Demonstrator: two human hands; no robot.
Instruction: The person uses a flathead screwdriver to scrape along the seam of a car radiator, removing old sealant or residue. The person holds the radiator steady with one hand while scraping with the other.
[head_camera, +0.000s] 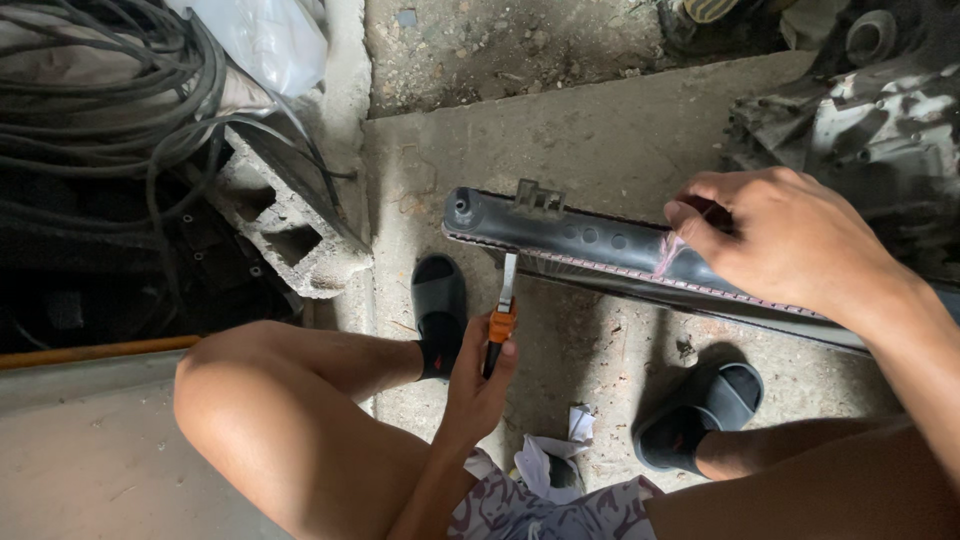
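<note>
While the left hand (478, 385) grips an orange-collared screwdriver (501, 318), the right hand (790, 240) clasps a ribbed radiator (580, 240).

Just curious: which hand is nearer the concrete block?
Left. The left hand, gripping an orange-handled tool, is closer to the concrete block; the right hand is far across, on the radiator.

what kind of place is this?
Likely an informal car repair yard or garage floor. A radiator lies on bare concrete, a greasy engine part sits beside it, and hoses are piled over a cinder block.
</note>
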